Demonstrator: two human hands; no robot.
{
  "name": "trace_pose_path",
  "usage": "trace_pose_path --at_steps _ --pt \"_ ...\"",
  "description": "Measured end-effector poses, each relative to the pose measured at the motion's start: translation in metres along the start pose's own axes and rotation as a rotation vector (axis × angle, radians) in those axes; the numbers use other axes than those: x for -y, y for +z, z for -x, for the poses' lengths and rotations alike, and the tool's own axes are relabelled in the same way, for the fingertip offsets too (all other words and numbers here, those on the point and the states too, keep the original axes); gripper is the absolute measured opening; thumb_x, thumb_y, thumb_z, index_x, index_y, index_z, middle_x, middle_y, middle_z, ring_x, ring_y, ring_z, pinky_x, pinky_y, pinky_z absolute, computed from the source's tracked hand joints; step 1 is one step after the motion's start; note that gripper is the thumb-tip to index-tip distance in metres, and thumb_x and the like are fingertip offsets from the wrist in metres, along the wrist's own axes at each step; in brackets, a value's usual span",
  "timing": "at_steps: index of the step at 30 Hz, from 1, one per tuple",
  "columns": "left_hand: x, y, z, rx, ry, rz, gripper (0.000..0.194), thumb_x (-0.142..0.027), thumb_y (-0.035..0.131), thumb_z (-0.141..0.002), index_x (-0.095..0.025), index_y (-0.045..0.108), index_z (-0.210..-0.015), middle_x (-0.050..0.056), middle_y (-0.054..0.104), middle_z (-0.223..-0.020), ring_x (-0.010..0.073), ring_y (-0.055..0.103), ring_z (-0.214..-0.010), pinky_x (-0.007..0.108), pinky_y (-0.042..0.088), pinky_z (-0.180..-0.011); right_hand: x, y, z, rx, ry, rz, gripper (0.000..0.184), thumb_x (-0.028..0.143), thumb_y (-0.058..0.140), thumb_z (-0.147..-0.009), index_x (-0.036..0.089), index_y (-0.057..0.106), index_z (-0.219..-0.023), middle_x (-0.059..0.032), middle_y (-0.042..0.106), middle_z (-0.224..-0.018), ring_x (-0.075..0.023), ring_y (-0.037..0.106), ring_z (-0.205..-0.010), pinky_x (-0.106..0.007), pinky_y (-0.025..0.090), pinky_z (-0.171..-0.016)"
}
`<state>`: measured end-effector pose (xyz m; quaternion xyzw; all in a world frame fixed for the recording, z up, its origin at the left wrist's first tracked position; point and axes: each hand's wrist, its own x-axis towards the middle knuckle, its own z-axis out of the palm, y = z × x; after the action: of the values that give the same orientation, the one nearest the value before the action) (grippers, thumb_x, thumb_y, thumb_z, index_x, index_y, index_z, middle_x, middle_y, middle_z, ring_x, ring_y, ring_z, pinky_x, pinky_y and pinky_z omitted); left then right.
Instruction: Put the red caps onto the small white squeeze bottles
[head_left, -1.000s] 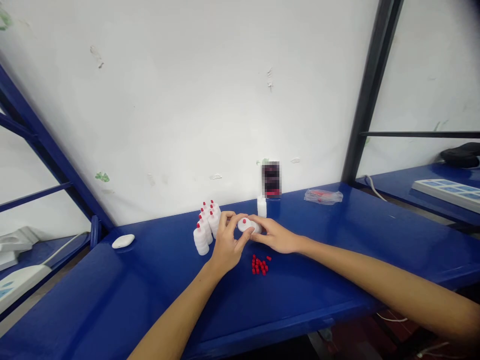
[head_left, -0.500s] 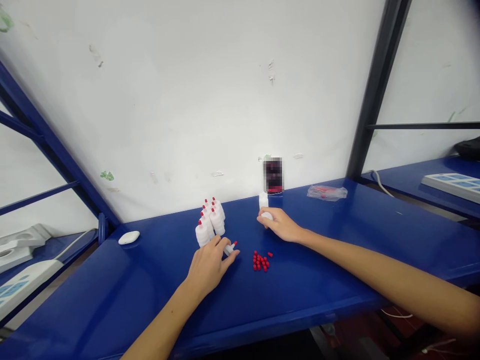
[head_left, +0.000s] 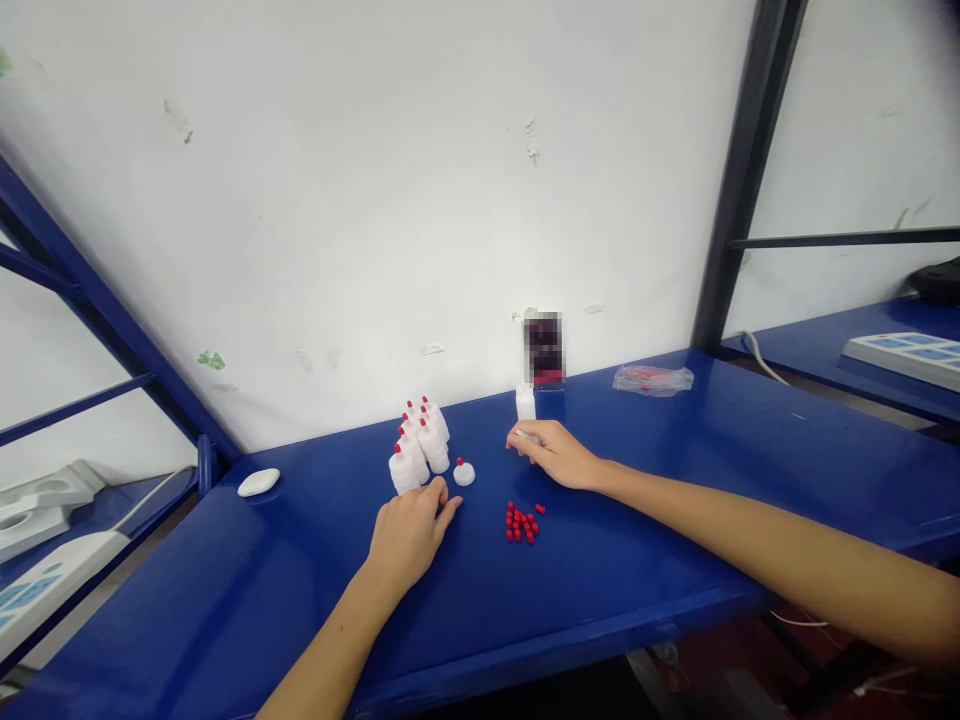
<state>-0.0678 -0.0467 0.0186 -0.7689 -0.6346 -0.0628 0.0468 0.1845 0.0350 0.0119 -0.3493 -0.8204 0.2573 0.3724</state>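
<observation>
White bottles (head_left: 432, 445): smooth, plastic-looking, round-bodied, shoulders narrowing to small red tips; standing upright in close rows on the blue table (head_left: 300, 520), left of centre and towards the wall (head_left: 337, 200).
White cap (head_left: 466, 475): one, low and rounded, with a red tip; resting on the table just beside the bottle group, near the left thumb.
Left hand (head_left: 409, 528): palm down, fingers curled, thumb and forefinger parted; placed in front of the nearest bottles, its underside hidden.
Right hand (head_left: 556, 453): thumb and fingers closed on a white item (head_left: 529, 437), of which a sliver shows; full shape cannot be told.
Lone bottle (head_left: 526, 404): white, smooth-sided, upright, beyond the right hand; whether the two touch cannot be told.
Dark panel (head_left: 543, 350): rectangular, upright, blurred into blocks, behind the lone bottle.
Red caps (head_left: 520, 524): small, stubby; loosely clustered between the hands, nearer the table's front edge, a single piece slightly apart at the right.
Clear bag (head_left: 652, 380): thin crinkled film, red contents, lying flat at the right.
White case (head_left: 259, 483): smooth, oval, edges rounded, at the left.
Surfaces: table glossy, with soft reflections; wall matt white, chipped in patches, flecked with green
</observation>
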Motion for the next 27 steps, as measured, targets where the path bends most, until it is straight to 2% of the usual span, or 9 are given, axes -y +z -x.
trace_pose_path --at_steps 5,8,9,11,13,15,18,21,27 --pt "-0.004 -0.009 -0.001 -0.064 -0.104 -0.040 0.037 -0.043 0.043 -0.093 -0.019 0.048 -0.065 0.003 0.059 -0.062 0.0185 0.056 -0.059 0.029 0.019 -0.055 0.000 -0.001 0.001 0.031 -0.014 0.144 0.037 0.039 0.040 -0.100 0.018 0.065 -0.083 -0.0027 0.067 -0.082 -0.0157 0.059 -0.074 -0.027 0.041 -0.071" --pt "0.014 -0.024 0.000 -0.153 -0.160 0.023 0.041 -0.044 0.044 -0.090 -0.019 0.041 -0.057 0.001 0.050 -0.054 0.0161 0.049 -0.055 0.029 0.021 -0.057 0.004 -0.001 -0.002 0.112 -0.028 0.296 0.030 0.035 0.041 -0.099 0.020 0.067 -0.096 -0.0045 0.071 -0.097 -0.0189 0.064 -0.086 -0.029 0.042 -0.076" --pt "0.024 -0.029 0.001 -0.135 -0.139 0.070 0.043 -0.045 0.043 -0.090 -0.019 0.039 -0.056 0.000 0.048 -0.054 0.0149 0.046 -0.055 0.029 0.023 -0.057 0.006 -0.001 -0.005 0.151 -0.031 0.350 0.028 0.034 0.042 -0.098 0.022 0.067 -0.104 -0.0051 0.072 -0.103 -0.0205 0.065 -0.091 -0.030 0.042 -0.078" --pt "0.047 -0.036 0.002 -0.019 -0.123 0.181 0.051 -0.055 0.042 -0.090 -0.019 0.040 -0.055 -0.001 0.046 -0.054 0.0139 0.043 -0.054 0.028 0.025 -0.056 0.012 0.002 -0.015 0.246 -0.029 0.455 0.030 0.034 0.042 -0.098 0.023 0.063 -0.117 -0.0068 0.072 -0.108 -0.0235 0.066 -0.097 -0.031 0.043 -0.078" --pt "0.068 -0.038 0.002 0.127 -0.155 0.268 0.055 -0.066 0.047 -0.084 -0.019 0.048 -0.057 -0.001 0.050 -0.055 0.0146 0.046 -0.056 0.027 0.027 -0.055 0.020 0.009 -0.026 0.346 -0.025 0.536 0.033 0.038 0.042 -0.098 0.024 0.061 -0.121 -0.0081 0.073 -0.105 -0.0257 0.067 -0.096 -0.031 0.043 -0.074" --pt "0.079 -0.036 0.000 0.212 -0.146 0.336 0.055 -0.071 0.053 -0.079 -0.018 0.056 -0.063 0.000 0.056 -0.059 0.0154 0.050 -0.057 0.026 0.030 -0.055 0.029 0.019 -0.038 0.429 -0.043 0.595 0.033 0.041 0.042 -0.098 0.024 0.061 -0.119 -0.0086 0.073 -0.102 -0.0272 0.068 -0.093 -0.032 0.043 -0.071" --pt "0.080 -0.028 -0.007 0.217 -0.061 0.414 0.054 -0.071 0.057 -0.077 -0.018 0.061 -0.068 0.000 0.060 -0.064 0.0155 0.052 -0.059 0.025 0.031 -0.055 0.040 0.035 -0.048 0.474 -0.099 0.665 0.030 0.040 0.044 -0.097 0.023 0.061 -0.114 -0.0100 0.073 -0.102 -0.0288 0.069 -0.091 -0.032 0.044 -0.068" --pt "0.075 -0.023 -0.019 0.230 -0.007 0.464 0.052 -0.069 0.059 -0.076 -0.017 0.062 -0.069 -0.001 0.061 -0.065 0.0149 0.051 -0.058 0.025 0.032 -0.054 0.045 0.047 -0.050 0.447 -0.126 0.719 0.029 0.040 0.042 -0.098 0.020 0.061 -0.110 -0.0124 0.073 -0.102 -0.0297 0.070 -0.088 -0.033 0.044 -0.066" --pt "0.077 -0.021 -0.045 0.251 0.074 0.427 0.051 -0.067 0.060 -0.076 -0.016 0.064 -0.070 0.000 0.061 -0.065 0.0151 0.051 -0.059 0.025 0.031 -0.054 0.045 0.051 -0.053 0.432 -0.118 0.746 0.030 0.041 0.042 -0.099 0.020 0.061 -0.109 -0.0127 0.073 -0.104 -0.0289 0.070 -0.090 -0.034 0.046 -0.070"
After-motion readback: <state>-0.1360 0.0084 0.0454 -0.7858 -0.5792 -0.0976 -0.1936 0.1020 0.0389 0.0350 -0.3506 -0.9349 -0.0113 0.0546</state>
